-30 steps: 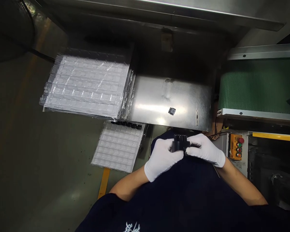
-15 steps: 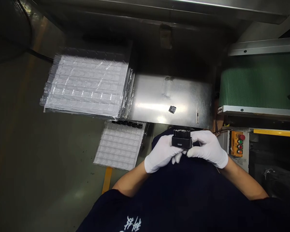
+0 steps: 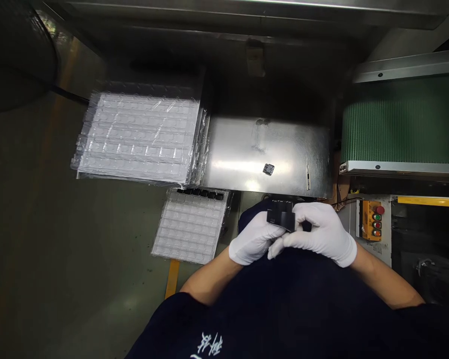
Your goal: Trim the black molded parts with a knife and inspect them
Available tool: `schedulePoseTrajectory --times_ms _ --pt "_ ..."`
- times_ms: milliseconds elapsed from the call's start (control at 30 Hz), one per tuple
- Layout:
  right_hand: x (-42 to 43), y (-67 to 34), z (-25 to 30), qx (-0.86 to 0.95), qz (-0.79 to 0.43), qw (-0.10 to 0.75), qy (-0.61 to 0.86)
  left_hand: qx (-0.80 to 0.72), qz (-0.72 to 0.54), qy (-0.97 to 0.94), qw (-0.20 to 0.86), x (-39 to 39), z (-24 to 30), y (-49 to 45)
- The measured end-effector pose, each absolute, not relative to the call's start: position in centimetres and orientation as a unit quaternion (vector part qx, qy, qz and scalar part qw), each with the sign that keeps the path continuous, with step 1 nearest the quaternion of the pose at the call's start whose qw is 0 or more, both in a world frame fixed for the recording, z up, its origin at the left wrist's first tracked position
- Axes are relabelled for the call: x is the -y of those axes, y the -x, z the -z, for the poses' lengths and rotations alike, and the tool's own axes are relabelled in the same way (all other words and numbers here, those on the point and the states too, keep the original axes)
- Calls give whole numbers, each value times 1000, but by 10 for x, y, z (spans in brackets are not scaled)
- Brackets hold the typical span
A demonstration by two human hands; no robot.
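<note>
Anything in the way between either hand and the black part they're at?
Nothing visible beyond the white gloves. The left hand holds the black connector-like part; the right hand is at its right edge, whether gripping is unclear.

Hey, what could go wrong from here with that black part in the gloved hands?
The black part is in the left hand, with the right hand close against it, and looks to be past the table's front edge; a slip might drop it off the table.

The small black piece and thin tool lie loose near that edge, so a stray hand could knock either off.
</note>
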State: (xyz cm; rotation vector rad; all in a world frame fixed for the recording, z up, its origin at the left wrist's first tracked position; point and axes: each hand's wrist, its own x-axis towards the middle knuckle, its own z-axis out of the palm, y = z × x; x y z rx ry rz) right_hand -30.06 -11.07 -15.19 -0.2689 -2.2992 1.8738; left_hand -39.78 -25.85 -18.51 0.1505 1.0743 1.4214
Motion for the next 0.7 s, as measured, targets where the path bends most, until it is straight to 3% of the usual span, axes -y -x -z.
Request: schedulePoseTrajectory --times_ms 200,400,567,700 --pt "103 292 163 700 -680 -57 209 -575 -567 -85 584 261 172 400" --pt "104 291 171 588 -758 -110 258 -631 -518 -100 569 262 170 400" --pt "107 291 168 619 -743 -67 245 -694 -506 -246 450 265 178 402" --pt "111 288 167 746 -647 68 139 -680 -541 -402 289 269 191 406"
